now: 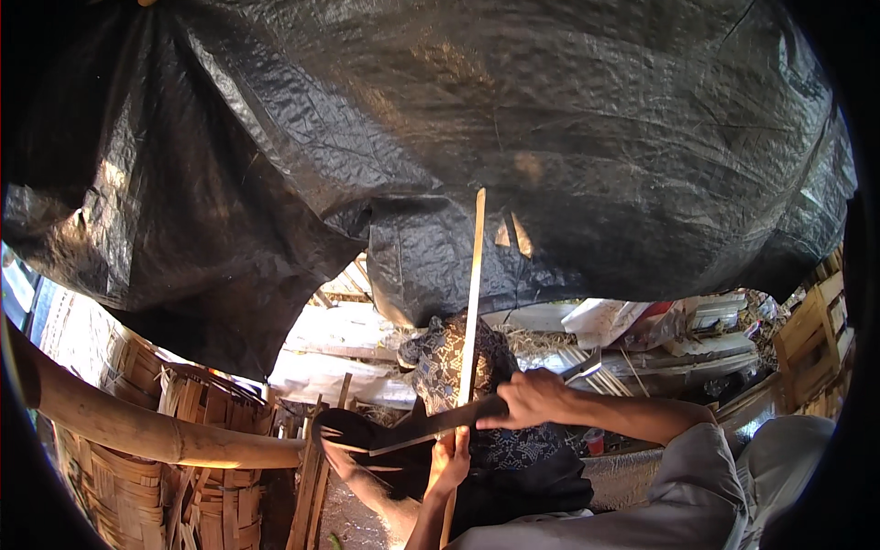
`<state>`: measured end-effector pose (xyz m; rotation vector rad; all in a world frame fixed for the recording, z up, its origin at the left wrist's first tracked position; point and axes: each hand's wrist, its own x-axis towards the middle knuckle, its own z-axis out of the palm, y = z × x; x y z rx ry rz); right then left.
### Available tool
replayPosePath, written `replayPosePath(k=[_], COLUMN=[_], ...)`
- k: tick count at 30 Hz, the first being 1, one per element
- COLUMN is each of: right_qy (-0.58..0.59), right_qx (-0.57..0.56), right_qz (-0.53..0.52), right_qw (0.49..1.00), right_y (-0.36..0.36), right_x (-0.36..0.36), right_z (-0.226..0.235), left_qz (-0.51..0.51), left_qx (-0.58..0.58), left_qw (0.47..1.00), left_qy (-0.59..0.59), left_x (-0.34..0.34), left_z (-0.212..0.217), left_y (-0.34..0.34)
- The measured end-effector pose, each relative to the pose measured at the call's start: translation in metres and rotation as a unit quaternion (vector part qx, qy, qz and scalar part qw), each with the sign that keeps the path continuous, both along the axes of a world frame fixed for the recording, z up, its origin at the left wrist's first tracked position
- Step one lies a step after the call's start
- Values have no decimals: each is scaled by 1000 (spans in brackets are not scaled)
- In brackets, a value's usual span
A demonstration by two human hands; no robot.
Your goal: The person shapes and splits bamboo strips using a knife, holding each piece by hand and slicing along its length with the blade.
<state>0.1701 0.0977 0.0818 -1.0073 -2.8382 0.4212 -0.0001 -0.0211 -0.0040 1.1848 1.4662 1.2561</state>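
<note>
My left hand [447,466] is closed around the lower part of a long, pale bamboo strip [474,302], which stands nearly upright in front of me. My right hand [527,399] grips a machete by the handle end. Its long dark blade [426,429] points left and crosses the strip just above my left hand. From this angle I cannot tell how deeply the edge meets the bamboo. Dark cloth with a pale pattern [449,357] lies behind the strip. A bare limb [380,500] shows left of my left hand, partly in shadow.
A black plastic sheet [587,119] hangs across the top. A thick bamboo pole [174,435] runs in from the left, before woven bamboo baskets [119,477]. White sacks or plastic [605,316] and thin sticks lie behind. A wooden crate [811,339] stands at right, a red cup [595,443] nearer.
</note>
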Motion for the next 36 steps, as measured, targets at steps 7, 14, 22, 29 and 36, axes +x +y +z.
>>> replayPosePath(k=[7,14,22,29,36], right_qy=[38,11,38,16,5], right_qx=[48,-1,47,-179,5], right_qz=[-147,-13,-88,-144,-19], right_qw=[987,1000,994,973,1000], right_y=[54,17,48,62,34], right_x=[6,5,2,-4,5], right_z=[-16,-12,-19,9,4], left_qz=[2,-8,2,15,-1], left_qx=[-184,-154,-181,-230,-96], left_qw=[983,985,983,972,980], left_qy=[-29,83,36,-45,176], left_x=[-2,-7,-8,-12,-4], left_z=[6,5,9,22,42], left_y=[1,-5,7,-3,-5])
